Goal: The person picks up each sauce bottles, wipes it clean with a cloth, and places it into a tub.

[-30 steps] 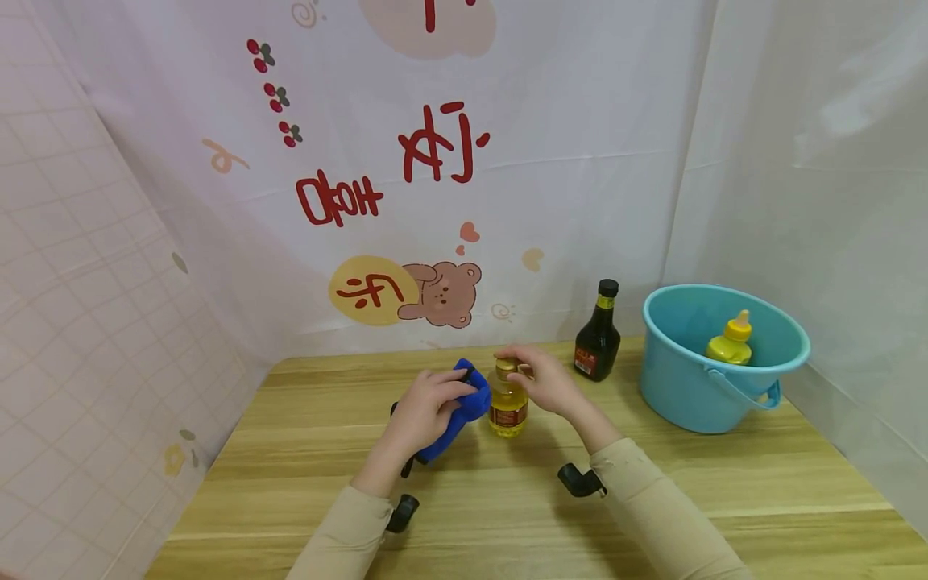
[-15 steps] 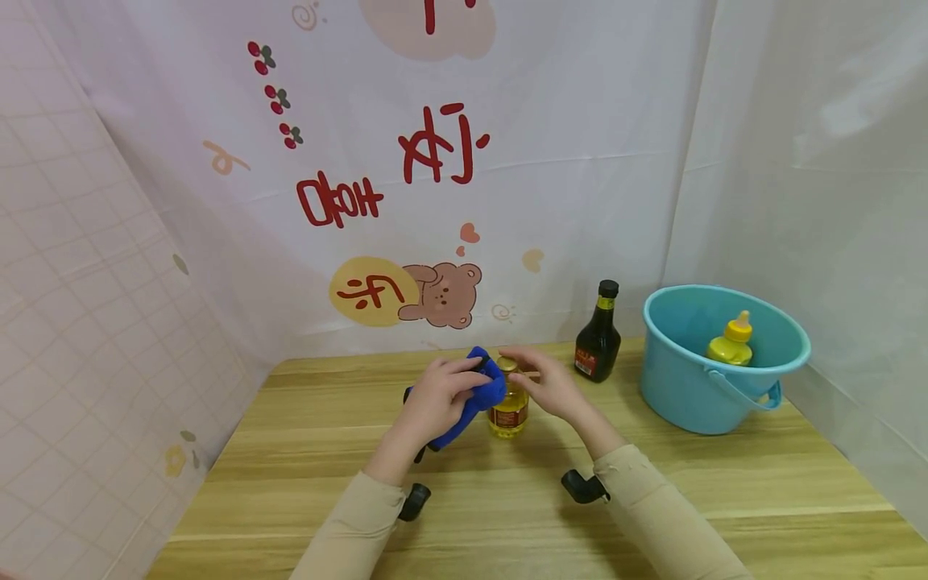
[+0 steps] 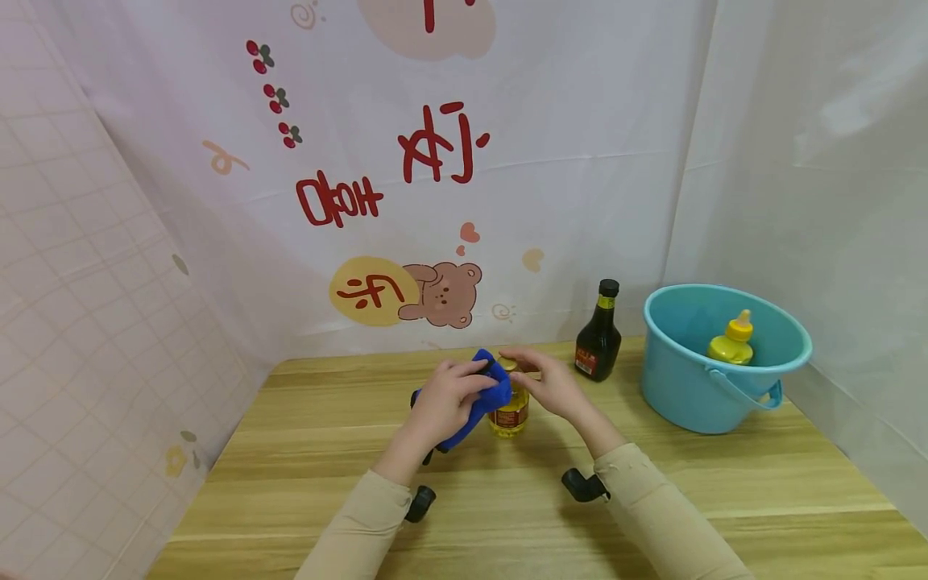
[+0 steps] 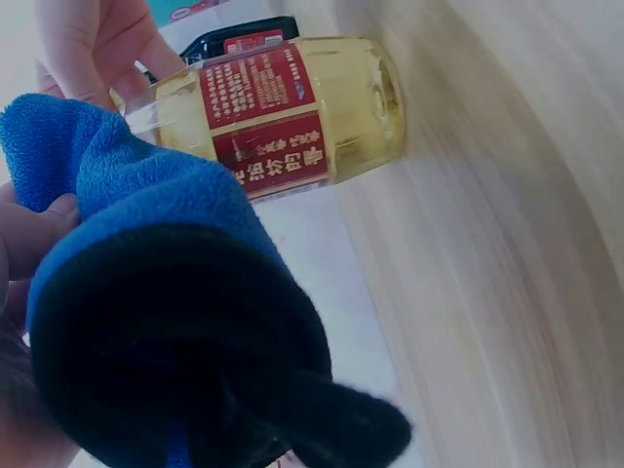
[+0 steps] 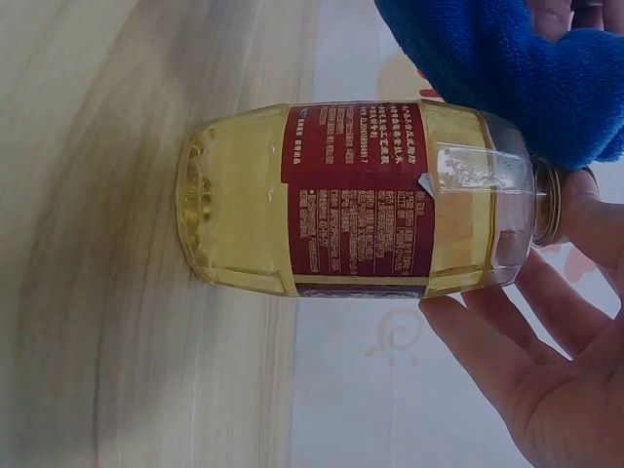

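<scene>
My left hand pinches a blue plush cloth with black edging. In the left wrist view a dark-rimmed fold of the cloth lies close to the camera. Just right of it a small oil bottle stands upright on the table, with yellow oil, a red label and a gold cap. The cloth touches the bottle near its neck and cap in the right wrist view. My right hand steadies the bottle at the top, thumb on the cap and fingers round the far side.
A dark sauce bottle with a black cap stands behind, to the right. Beside it is a blue bucket with a yellow squeeze bottle inside. A printed white curtain closes off the back of the wooden table.
My left hand has moved right and slightly up with the cloth, which now overlaps the oil bottle's upper part in the head view. My right hand has barely shifted.
</scene>
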`<state>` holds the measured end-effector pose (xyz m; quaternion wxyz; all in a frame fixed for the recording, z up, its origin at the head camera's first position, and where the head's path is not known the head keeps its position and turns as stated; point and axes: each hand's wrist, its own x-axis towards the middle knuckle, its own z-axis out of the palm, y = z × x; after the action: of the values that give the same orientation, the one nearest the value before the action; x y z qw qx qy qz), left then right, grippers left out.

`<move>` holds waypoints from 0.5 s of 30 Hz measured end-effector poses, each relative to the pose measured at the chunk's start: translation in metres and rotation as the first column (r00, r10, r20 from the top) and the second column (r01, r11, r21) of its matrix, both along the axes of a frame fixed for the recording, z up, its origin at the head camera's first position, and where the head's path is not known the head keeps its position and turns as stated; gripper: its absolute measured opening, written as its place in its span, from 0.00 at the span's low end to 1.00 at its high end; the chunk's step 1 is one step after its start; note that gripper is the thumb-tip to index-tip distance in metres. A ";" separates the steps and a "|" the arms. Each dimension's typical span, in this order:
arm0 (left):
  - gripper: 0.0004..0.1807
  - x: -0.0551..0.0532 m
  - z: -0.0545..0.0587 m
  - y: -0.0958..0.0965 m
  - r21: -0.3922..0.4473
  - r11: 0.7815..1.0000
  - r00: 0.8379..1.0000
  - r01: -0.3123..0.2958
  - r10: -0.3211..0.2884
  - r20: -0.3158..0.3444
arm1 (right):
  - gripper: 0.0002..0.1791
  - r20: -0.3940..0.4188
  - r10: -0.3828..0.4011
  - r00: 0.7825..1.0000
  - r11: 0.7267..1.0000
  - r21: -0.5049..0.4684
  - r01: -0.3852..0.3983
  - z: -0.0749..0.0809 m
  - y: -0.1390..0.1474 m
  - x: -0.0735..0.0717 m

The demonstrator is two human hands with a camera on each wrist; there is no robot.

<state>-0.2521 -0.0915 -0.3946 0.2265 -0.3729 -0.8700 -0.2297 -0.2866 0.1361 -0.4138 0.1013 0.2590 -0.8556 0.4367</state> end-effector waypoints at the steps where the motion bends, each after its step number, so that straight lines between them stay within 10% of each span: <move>1: 0.15 0.000 -0.001 0.000 -0.003 1.000 1.000 -0.002 0.002 0.001 | 0.21 0.000 -0.002 1.000 1.000 0.002 0.002 0.000 0.000 0.000; 15: 0.15 0.002 -0.013 -0.006 -0.026 1.000 1.000 -0.004 0.004 -0.009 | 0.20 0.007 -0.012 1.000 1.000 0.012 0.012 -0.003 0.000 -0.002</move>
<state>-0.2503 -0.0970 -0.4076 0.2258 -0.3751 -0.8727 -0.2162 -0.2886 0.1364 -0.4164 0.0993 0.2527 -0.8600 0.4320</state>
